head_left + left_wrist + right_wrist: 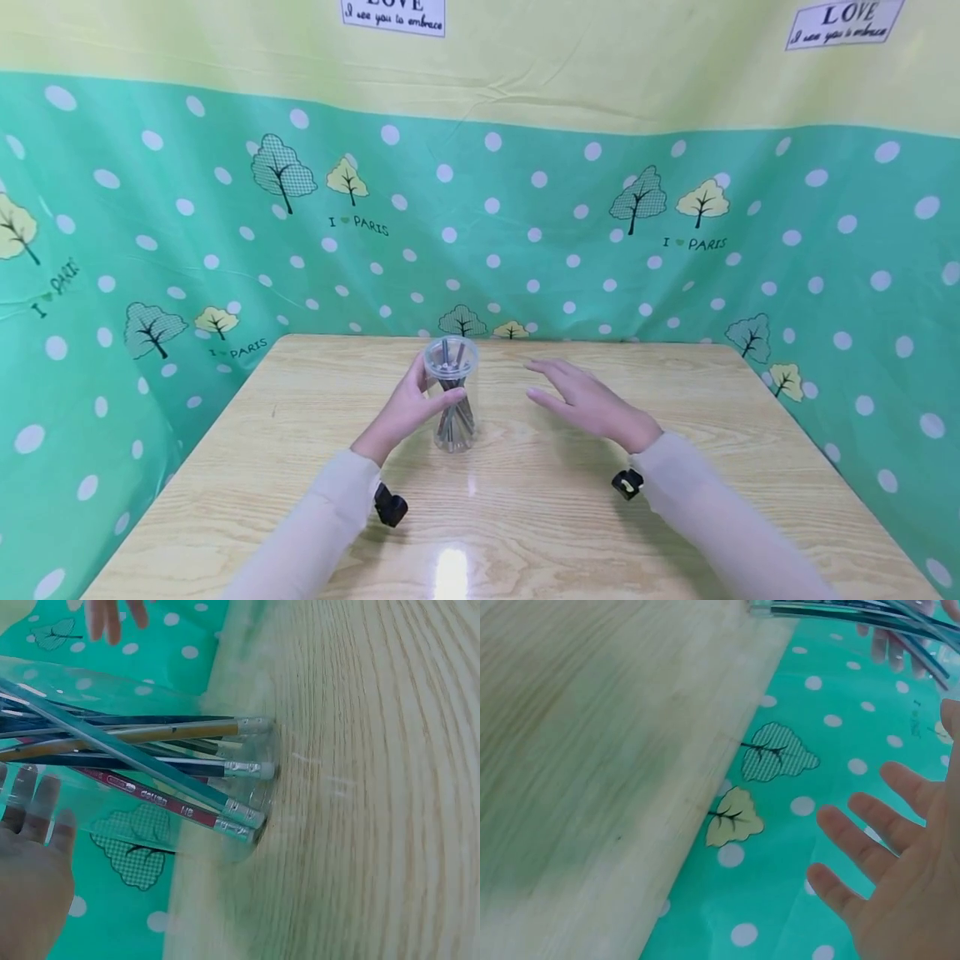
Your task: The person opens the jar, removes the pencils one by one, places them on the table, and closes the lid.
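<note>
A tall clear plastic cup (467, 392) stands upright at the middle of the wooden table. Several pencils (161, 765) lean crosswise inside it, their eraser ends down against its base; one is mustard yellow, one dark red with lettering, others dark or blue-grey. My left hand (408, 407) grips the cup from the left, thumb across the front and fingers round the far side. To the right of the cup, apart from it, my right hand (588, 406) hovers over the table, fingers extended and holding nothing. The right wrist view shows this hand's (900, 862) fingers spread.
The light wood-grain table (570, 533) reaches back to a green dotted curtain (525, 208) printed with trees, which also hangs along both sides. A black wrist mount (390, 505) sits at the left cuff, another black mount (627, 483) at the right.
</note>
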The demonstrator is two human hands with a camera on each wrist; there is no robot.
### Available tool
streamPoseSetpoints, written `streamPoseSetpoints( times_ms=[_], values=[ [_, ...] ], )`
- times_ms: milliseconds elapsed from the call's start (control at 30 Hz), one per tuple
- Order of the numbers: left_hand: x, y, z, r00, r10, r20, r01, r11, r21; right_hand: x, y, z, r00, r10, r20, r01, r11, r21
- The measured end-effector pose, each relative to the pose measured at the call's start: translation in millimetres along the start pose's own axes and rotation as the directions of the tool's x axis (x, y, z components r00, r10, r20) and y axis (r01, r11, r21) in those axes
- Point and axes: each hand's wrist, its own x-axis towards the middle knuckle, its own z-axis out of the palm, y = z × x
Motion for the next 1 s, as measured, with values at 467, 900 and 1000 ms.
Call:
streamPoseSetpoints(
  times_ms=[467,900,1000],
  values=[
    [-1.9,-4.9,6.4,0.998,0.052,0.045,-0.046,0.992,-0.113,38,-37,3.1,0.972,-0.151,-0.182,0.153,0.988,-0.007],
    [-1.6,-6.9,5.2,0.995,0.081,0.058,-0.075,0.993,-0.092,69,-73,9.0,0.945,-0.228,-0.234,0.231,0.973,-0.016],
    [-2.3,-6.1,5.7,0.994,0.087,0.065,-0.081,0.993,-0.091,73,-79,12.4,0.949,-0.205,-0.239,0.206,0.978,-0.023]
  ],
)
